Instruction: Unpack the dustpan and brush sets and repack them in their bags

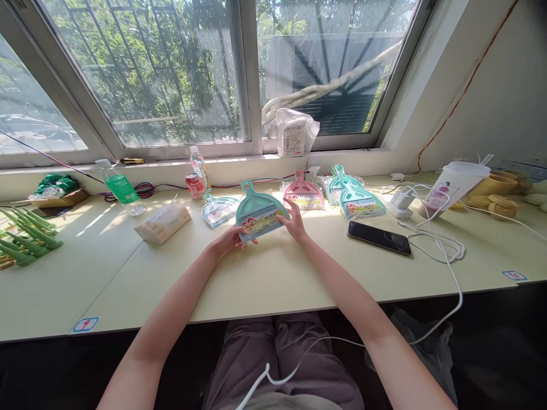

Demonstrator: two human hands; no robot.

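A green mini dustpan and brush set (261,213), wrapped in clear film with a yellow printed label, is held up over the table between both hands. My left hand (231,240) grips its lower left corner, with fingers underneath. At the right edge, my right hand (294,222) pinches it with the thumb on the front. Just behind on the left lies another green dustpan set (217,209). A pink dustpan set (304,192) rests behind on the right, and farther right several green dustpan sets (359,199) overlap in a pile.
A tissue pack (163,221), green-labelled bottle (122,185), red can (194,185) and small bottle (199,165) stand left. To the right are a black phone (379,237), white charger (400,202), tangled cables and a large cup (453,191). A plastic-wrapped package (294,136) sits on the sill.
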